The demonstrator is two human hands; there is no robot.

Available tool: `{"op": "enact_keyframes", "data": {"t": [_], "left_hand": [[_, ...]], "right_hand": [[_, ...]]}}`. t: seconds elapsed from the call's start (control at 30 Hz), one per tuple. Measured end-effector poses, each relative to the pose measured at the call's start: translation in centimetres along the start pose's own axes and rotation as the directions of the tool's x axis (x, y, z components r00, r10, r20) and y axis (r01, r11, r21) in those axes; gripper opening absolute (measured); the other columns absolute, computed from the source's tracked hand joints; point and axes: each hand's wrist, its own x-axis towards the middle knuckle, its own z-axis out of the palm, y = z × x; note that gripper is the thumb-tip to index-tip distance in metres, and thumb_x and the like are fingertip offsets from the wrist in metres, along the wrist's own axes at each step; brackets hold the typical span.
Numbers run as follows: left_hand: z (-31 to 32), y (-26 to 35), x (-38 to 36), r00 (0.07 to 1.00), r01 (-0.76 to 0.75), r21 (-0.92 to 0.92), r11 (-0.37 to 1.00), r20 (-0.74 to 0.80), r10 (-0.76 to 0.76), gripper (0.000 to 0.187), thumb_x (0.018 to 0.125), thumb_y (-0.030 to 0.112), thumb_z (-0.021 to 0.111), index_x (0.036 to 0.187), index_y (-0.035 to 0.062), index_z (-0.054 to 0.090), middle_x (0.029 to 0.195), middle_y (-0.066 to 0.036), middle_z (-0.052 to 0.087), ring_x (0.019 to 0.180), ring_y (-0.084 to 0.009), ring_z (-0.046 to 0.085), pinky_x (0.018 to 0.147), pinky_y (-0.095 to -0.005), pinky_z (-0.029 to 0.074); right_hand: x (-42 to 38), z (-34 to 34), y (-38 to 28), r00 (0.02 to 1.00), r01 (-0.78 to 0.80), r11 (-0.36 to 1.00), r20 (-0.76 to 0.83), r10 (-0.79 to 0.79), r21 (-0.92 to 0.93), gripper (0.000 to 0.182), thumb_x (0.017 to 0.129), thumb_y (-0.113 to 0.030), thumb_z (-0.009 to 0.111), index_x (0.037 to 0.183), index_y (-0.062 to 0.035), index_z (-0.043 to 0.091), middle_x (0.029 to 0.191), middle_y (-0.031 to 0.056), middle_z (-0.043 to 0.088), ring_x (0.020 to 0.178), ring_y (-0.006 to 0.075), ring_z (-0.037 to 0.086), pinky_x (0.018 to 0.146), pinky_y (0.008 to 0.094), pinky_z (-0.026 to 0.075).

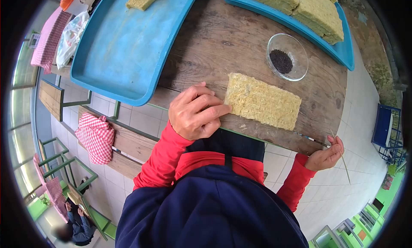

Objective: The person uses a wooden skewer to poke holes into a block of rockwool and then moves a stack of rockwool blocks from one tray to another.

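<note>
A yellowish, rough-textured rectangular block (262,103) lies flat on the wooden table (206,46) near its front edge. My left hand (197,112) is at the block's left end, fingers curled, with fingertips touching its lower left corner. To the right of the block, my right hand (326,155) is pinched on a thin stick (346,166) by the table's edge. Behind the block stands a clear glass bowl (300,63) with small dark grains (281,61) inside.
A blue tray (124,46) at the left holds block pieces (143,1) at its far end. Another blue tray (349,50) at the back right holds several stacked blocks (315,14). A checkered cloth (95,138) lies on a bench (133,140). A person (79,226) sits far lower left.
</note>
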Motion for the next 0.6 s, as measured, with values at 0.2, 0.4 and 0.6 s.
{"op": "enact_keyframes", "data": {"t": [0.2,0.4,0.6], "left_hand": [[0.59,-0.02,0.16,0.999,-0.010,0.012,1.000,-0.039,0.010,0.026,0.056,0.010,0.064,0.079,0.0170,0.072,0.079,0.004,0.067,0.080,-0.0188,0.061,0.077,-0.0368,0.057],[0.59,-0.02,0.18,0.999,-0.005,0.013,1.000,-0.048,0.006,0.024,0.055,0.009,0.063,0.076,0.0168,0.071,0.078,0.005,0.068,0.079,-0.0188,0.061,0.075,-0.0352,0.057],[0.59,0.35,0.16,0.998,0.003,0.002,1.000,-0.062,-0.003,0.022,0.054,0.008,0.063,0.074,0.0156,0.069,0.078,0.004,0.067,0.079,-0.0196,0.062,0.071,-0.0330,0.056]], "right_hand": [[0.04,0.14,0.17,0.997,0.072,0.997,-0.009,-0.072,0.031,0.037,0.105,-0.026,0.041,0.102,0.0064,0.059,0.093,0.0137,0.063,0.080,0.0198,0.062,0.081,0.0318,0.049],[0.06,0.29,-0.16,0.996,0.084,0.996,-0.001,-0.084,-0.030,0.038,0.105,-0.024,0.040,0.099,0.0078,0.059,0.098,0.0145,0.062,0.079,0.0207,0.062,0.078,0.0323,0.050],[0.21,0.13,-0.26,0.991,0.079,0.997,0.110,-0.079,-0.003,0.037,0.105,-0.023,0.039,0.102,0.0078,0.060,0.097,0.0143,0.063,0.080,0.0201,0.062,0.079,0.0320,0.050]]}}
